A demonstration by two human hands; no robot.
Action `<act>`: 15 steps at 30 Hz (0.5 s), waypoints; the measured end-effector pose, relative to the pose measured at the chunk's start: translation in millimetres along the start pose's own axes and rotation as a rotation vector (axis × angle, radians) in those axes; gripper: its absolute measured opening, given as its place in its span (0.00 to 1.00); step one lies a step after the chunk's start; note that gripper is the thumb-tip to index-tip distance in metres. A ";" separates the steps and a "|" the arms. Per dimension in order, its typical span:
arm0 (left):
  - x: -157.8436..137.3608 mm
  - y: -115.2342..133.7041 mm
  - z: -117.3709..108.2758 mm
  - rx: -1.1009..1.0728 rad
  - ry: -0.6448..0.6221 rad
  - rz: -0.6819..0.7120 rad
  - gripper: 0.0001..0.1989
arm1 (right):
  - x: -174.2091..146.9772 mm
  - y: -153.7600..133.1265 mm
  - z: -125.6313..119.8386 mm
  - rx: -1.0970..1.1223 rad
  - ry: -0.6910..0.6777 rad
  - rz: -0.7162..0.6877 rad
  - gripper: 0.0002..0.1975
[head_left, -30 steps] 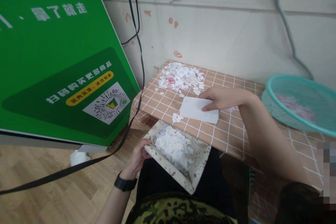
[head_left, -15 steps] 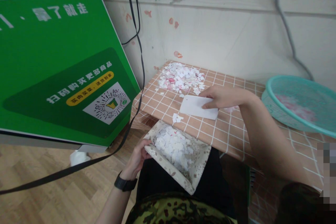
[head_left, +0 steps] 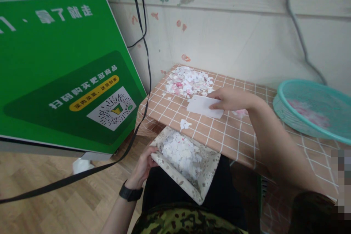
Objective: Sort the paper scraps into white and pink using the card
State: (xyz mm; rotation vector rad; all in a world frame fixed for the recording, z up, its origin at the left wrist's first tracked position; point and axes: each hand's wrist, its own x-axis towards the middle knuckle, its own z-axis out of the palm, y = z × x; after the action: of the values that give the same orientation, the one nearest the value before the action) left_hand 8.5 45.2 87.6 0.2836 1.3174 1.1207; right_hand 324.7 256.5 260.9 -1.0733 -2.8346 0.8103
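My left hand (head_left: 146, 162) is closed on the near left rim of a patterned, cloth-covered tray (head_left: 178, 181), which is tilted below the table's front edge. Inside the tray lies a heap of white paper scraps (head_left: 179, 151). Over the tabletop, my right hand (head_left: 225, 99) pinches a flat white card (head_left: 203, 106) with a small hole near one corner. A larger pile of white and pink paper scraps (head_left: 188, 80) lies just beyond the card, at the table's back left. A few loose scraps (head_left: 185, 124) sit near the front edge, above the tray.
The table (head_left: 233, 137) has a brown, white-gridded cover. At its right stands a teal mesh basket (head_left: 290, 124) with pinkish bits inside. A green printed panel (head_left: 68, 51) rises on the left. A black strap (head_left: 138, 124) hangs in front of it.
My right hand has shifted slightly left and back with the card, whose near edge now looks tipped up. My left hand and the tray have barely moved.
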 end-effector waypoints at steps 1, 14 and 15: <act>-0.2 0.2 0.0 0.002 -0.001 -0.001 0.13 | -1.8 2.4 -2.4 -0.012 0.012 0.014 0.13; 1.2 1.2 -4.4 0.022 0.035 0.035 0.13 | 7.0 -35.4 7.6 -0.106 0.246 0.066 0.12; 1.5 1.6 -5.8 0.025 0.036 0.039 0.13 | 10.5 -40.4 13.1 -0.102 0.268 0.066 0.13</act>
State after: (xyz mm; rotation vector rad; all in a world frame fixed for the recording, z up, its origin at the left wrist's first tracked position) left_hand 2.5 44.8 86.0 0.3099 1.3639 1.1471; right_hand 289.4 231.4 266.7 -1.1926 -2.6516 0.4855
